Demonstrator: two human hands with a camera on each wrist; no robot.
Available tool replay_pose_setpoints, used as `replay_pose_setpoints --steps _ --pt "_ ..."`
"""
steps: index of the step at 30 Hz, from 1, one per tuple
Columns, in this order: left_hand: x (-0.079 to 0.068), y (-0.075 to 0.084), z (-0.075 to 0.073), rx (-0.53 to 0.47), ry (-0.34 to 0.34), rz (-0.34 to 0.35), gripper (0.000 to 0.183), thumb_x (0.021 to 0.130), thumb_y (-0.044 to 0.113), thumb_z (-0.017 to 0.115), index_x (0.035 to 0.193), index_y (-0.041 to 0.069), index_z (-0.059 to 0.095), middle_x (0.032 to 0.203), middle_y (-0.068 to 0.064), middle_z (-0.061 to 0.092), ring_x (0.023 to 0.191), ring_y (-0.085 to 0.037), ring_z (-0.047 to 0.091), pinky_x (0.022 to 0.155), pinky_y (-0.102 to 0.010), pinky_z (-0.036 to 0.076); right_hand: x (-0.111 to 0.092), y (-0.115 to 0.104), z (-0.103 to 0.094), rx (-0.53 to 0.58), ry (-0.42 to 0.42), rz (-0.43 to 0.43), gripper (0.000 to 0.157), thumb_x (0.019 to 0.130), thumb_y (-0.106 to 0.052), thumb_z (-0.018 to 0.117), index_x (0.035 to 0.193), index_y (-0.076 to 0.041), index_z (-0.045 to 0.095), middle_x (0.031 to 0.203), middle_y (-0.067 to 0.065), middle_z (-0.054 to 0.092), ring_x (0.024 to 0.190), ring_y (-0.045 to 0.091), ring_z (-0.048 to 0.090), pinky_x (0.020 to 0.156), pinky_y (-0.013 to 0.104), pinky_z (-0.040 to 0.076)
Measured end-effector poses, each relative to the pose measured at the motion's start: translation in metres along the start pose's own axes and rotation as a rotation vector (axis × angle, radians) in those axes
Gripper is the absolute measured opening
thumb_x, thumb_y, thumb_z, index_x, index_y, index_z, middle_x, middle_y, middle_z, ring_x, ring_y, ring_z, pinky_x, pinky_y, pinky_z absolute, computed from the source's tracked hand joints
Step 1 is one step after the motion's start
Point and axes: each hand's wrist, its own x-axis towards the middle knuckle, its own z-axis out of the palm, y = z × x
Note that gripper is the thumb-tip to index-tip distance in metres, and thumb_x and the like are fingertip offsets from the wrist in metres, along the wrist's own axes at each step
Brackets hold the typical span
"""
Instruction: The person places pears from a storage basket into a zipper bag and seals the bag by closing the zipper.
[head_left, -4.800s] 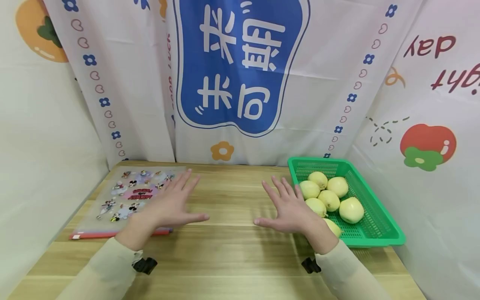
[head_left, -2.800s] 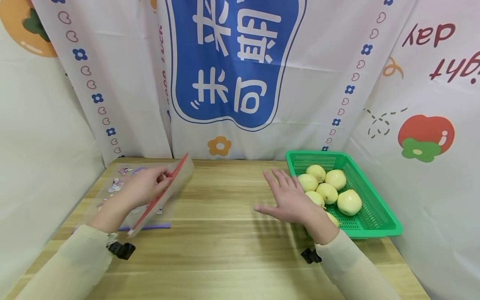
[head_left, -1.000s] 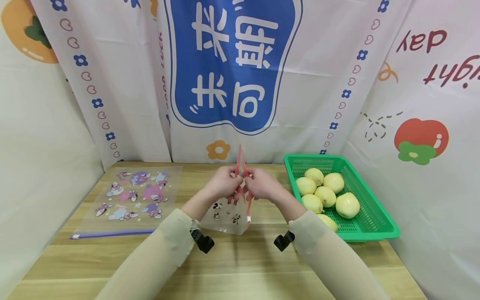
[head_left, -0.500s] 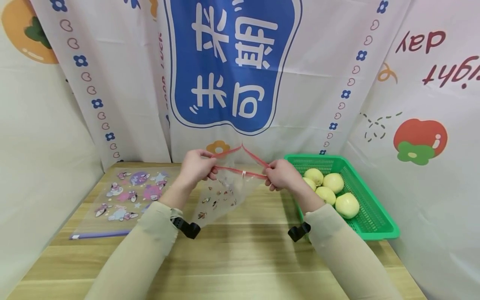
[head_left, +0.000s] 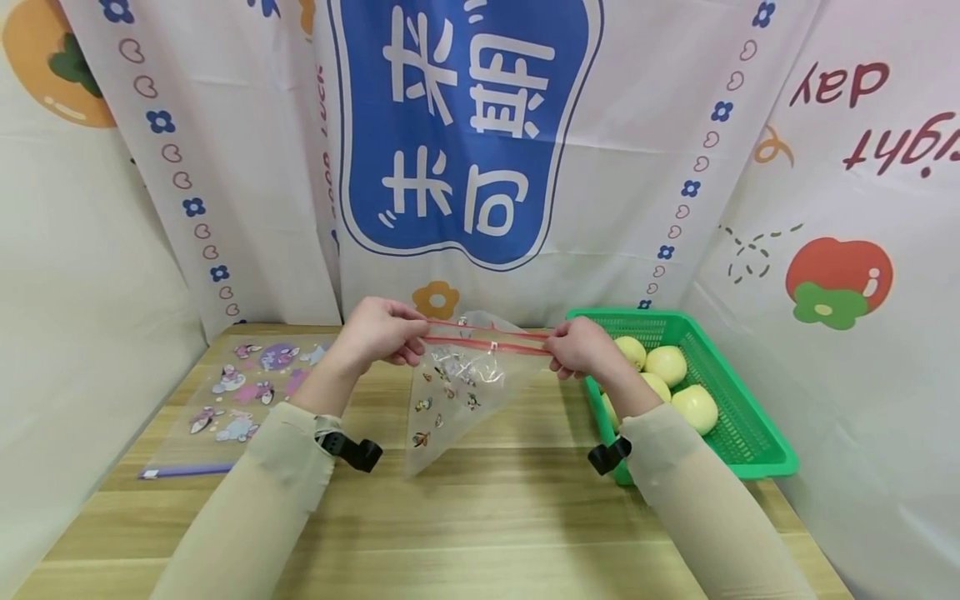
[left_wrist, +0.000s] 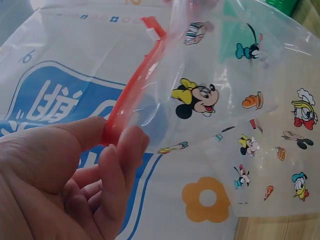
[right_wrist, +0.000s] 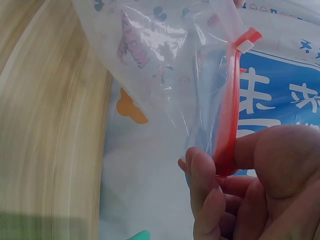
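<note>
A clear zipper bag (head_left: 457, 387) with a red zip edge and cartoon prints hangs above the table, stretched between both hands. My left hand (head_left: 385, 332) pinches one end of the red edge; in the left wrist view the thumb and index finger (left_wrist: 131, 147) close on that strip. My right hand (head_left: 581, 346) pinches the opposite end, as the right wrist view shows with the red strip (right_wrist: 230, 115) between thumb and fingers. The two red edges lie slightly apart, and a white slider (head_left: 493, 346) sits near their middle. No contents show inside the bag.
A second clear bag with a purple zip (head_left: 187, 471) lies flat on the left of the wooden table (head_left: 480, 533). At the right stands a green basket (head_left: 757, 417) holding several pale yellow-green round fruits (head_left: 694, 409). Printed cloth (head_left: 637, 167) hangs behind.
The left hand took the red-zip bag from the left and brought it to the middle. The right hand joined it there; both hands then moved apart, drawing the red edge out sideways.
</note>
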Motion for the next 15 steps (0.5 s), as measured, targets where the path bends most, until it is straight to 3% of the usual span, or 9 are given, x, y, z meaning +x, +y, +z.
replay_pose_setpoints --steps 6,10,15 --pt "0.004 -0.004 0.005 -0.028 -0.049 0.016 0.034 0.107 0.017 0.071 0.133 -0.004 0.075 0.08 -0.008 0.079 0.061 -0.011 0.074 0.061 -0.025 0.064 0.003 0.006 0.004 0.04 -0.04 -0.028 0.028 0.113 -0.023 0.058 0.122 -0.001 0.074 0.081 0.004 0.075 0.064 0.012 0.069 0.061 0.026 0.052" --pt "0.006 -0.008 0.017 -0.085 -0.064 0.05 0.034 0.108 0.018 0.071 0.131 -0.007 0.075 0.078 -0.008 0.079 0.06 -0.009 0.073 0.062 -0.026 0.065 0.006 0.008 0.011 0.063 -0.049 -0.057 0.029 0.114 -0.019 0.055 0.125 0.003 0.07 0.084 0.005 0.075 0.064 0.011 0.069 0.058 0.023 0.05" --pt "0.01 -0.012 0.033 -0.12 -0.044 0.081 0.034 0.11 0.019 0.068 0.131 -0.007 0.075 0.086 -0.017 0.081 0.062 -0.009 0.075 0.065 -0.028 0.066 0.004 0.003 0.016 0.051 -0.032 -0.113 0.027 0.114 -0.019 0.054 0.122 0.001 0.069 0.086 0.007 0.078 0.065 0.012 0.071 0.062 0.028 0.057"
